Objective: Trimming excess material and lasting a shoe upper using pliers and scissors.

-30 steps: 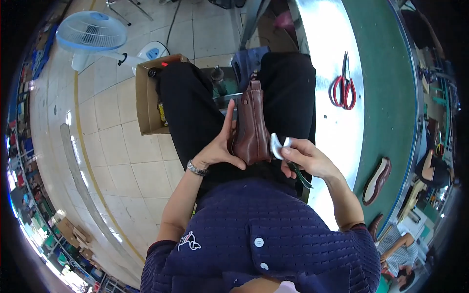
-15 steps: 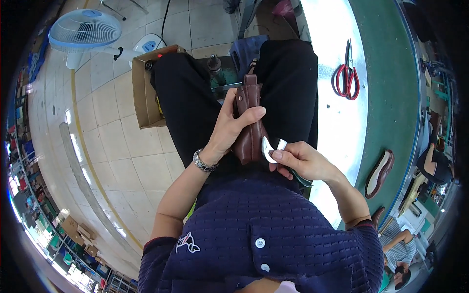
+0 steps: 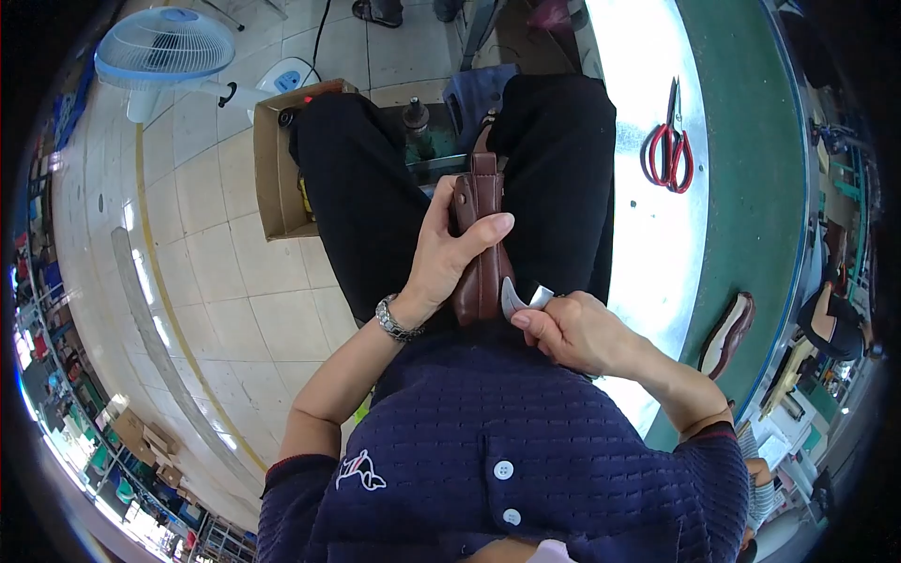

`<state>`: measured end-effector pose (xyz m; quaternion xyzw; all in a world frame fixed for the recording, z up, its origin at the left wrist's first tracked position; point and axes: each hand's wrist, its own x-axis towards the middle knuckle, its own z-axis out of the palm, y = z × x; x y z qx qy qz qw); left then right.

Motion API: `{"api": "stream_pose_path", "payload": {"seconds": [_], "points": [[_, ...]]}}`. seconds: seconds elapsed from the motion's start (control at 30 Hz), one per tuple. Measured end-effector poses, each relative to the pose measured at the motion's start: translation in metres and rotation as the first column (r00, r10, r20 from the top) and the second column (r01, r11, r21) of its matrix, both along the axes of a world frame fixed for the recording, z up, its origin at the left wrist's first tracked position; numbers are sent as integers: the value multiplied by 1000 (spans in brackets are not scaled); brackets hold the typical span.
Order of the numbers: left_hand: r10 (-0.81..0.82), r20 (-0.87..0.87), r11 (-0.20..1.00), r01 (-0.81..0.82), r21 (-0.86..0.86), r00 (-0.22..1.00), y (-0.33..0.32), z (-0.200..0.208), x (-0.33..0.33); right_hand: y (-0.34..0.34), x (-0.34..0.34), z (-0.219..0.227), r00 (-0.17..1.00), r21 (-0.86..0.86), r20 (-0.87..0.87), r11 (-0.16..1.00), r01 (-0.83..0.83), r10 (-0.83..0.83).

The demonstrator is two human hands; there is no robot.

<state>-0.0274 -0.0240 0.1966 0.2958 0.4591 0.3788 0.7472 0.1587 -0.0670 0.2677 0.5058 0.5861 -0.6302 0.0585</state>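
A brown leather shoe (image 3: 483,281) with stitched seams stands lengthwise between my thighs, near my belly. My left hand (image 3: 446,249) is wrapped around its left side, the thumb lying across the top and the other fingers mostly hidden behind. On the right, my right hand (image 3: 587,333) grips a pair of lasting pincers (image 3: 510,298). Their shiny curved jaw points up beside the lower right side of the shoe, and a blunt metal block sticks out by my knuckles. The handles are hidden in my fist. Whether the jaw touches the leather, I cannot tell.
To my right runs a bench with a metal strip (image 3: 657,253) and a green top (image 3: 741,206). Red-handled scissors (image 3: 668,155) and another brown shoe (image 3: 727,336) lie there. A cardboard box (image 3: 272,188), a fan (image 3: 166,52) and a blue crate (image 3: 479,94) stand around my legs.
My right hand has turned over the pincers and moved slightly left, hiding the green handle. The shoe has shifted slightly downward in my left hand. A person's feet have appeared at the top.
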Motion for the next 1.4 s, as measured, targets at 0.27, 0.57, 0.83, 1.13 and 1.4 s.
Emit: {"api": "stream_pose_path", "payload": {"seconds": [0.27, 0.57, 0.83, 1.13, 1.4], "points": [[66, 18, 997, -67, 46, 998, 3, -4, -2, -28, -18, -12, 988, 388, 77, 917, 95, -135], [56, 50, 995, -60, 77, 997, -7, -7, -2, 6, 8, -12, 939, -294, -175, 926, 237, -296], [99, -21, 985, -95, 141, 995, -13, -10, -1, 34, -6, 21, 971, -15, 121, 979, -204, 204], [57, 38, 996, -59, 64, 998, 1, -11, -9, 12, -10, 0, 991, 18, -27, 991, 135, -135], [74, 1, 993, -74, 88, 997, 0, -7, 0, 37, 4, -9, 964, -355, -214, 932, 75, -159]]}}
